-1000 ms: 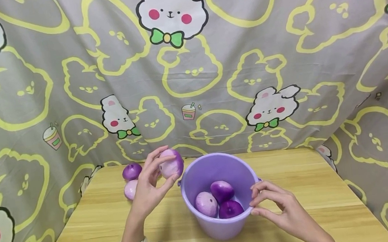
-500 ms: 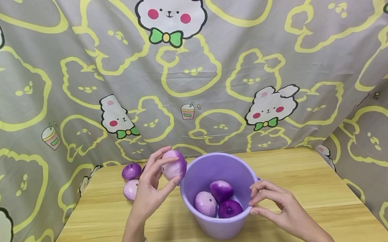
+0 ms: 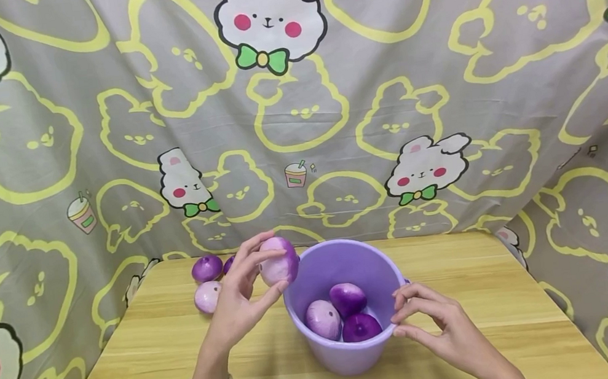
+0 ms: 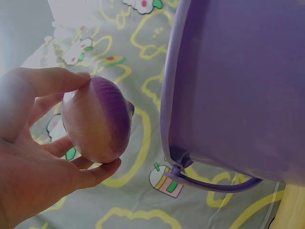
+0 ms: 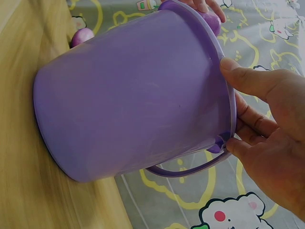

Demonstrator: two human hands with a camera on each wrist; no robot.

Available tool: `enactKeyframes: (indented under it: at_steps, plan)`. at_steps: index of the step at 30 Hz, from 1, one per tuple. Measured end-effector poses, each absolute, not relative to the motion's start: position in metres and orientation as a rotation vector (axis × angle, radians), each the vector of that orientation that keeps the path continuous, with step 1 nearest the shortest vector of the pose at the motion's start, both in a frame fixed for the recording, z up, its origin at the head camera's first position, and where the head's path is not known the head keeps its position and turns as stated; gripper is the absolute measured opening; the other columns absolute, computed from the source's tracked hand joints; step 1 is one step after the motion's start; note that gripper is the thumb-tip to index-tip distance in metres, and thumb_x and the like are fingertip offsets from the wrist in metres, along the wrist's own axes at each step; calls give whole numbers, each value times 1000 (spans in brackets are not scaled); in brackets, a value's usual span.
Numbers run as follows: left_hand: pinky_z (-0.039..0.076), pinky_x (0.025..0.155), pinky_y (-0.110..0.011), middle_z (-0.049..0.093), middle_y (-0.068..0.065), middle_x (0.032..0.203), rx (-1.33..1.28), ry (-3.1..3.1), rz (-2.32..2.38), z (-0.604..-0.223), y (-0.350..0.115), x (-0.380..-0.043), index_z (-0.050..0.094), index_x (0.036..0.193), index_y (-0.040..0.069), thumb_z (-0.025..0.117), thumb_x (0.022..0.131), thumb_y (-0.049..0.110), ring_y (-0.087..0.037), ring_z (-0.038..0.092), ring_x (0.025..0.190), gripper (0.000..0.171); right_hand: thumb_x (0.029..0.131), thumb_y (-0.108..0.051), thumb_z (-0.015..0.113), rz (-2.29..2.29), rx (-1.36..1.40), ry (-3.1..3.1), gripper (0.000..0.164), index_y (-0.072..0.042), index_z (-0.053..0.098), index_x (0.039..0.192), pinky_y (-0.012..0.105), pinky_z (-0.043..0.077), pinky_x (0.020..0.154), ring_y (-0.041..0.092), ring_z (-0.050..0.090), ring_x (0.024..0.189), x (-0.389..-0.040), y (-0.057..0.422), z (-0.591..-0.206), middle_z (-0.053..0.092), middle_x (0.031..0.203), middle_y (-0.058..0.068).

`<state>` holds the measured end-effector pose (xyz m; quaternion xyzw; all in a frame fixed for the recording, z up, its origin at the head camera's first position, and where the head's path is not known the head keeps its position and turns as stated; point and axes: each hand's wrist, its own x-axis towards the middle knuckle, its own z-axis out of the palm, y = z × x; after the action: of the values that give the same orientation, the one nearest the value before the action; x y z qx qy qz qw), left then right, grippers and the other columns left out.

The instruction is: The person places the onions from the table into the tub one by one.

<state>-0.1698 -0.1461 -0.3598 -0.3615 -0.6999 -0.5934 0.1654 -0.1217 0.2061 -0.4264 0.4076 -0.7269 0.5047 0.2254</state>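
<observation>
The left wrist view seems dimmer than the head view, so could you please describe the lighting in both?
Head view: bright, small highlights on the onions inside the bucket; left wrist view: duller, pale haze at upper left, the bucket in shade.

Bucket [image 3: 349,359]: smooth plastic, soft sheen
Red onions [image 3: 348,299]: smooth, glossy
Worktop [image 3: 493,299]: wood-grained, slightly shiny
Curtain [image 3: 328,159]: creased, matt cloth

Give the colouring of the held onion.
The onion is part pale pinkish, part purple; the left wrist view shows it best.
</observation>
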Motion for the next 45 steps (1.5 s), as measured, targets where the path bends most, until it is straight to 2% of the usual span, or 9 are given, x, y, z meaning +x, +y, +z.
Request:
enactKeyframes:
  at_steps: [8,21,29,45]
  plan:
    - [39,116,-42,42,-12,153,-1073,-1984,-1691,-360,-142,-168,66,129,4,75,83,-16,-37,38,143,52,66,22,82,1386,1127,-2004,50,-12,74,102,25,46,108,18,59,119,-122,205,-427,64,109,8]
    - [43,114,-40,44,-14,151,-1152,-1962,-1701,-363,-132,-169,67,127,6,76,83,-13,-36,43,139,48,66,22,82,1392,1141,-1983,49,-10,74,102,28,45,109,19,59,118,-122,206,-427,63,109,9]
    - [46,111,-43,44,-12,152,-1172,-1994,-1707,-365,-127,-166,68,127,8,77,85,-10,-36,46,137,47,65,23,82,1402,1145,-1978,49,-9,74,102,28,44,110,19,58,119,-123,205,-427,63,109,9]
    - [49,108,-43,43,-10,153,-1208,-2031,-1694,-367,-120,-163,68,128,12,77,87,-4,-34,46,137,44,64,26,81,1410,1151,-1975,51,-9,73,102,28,46,108,19,58,120,-123,205,-426,63,109,10]
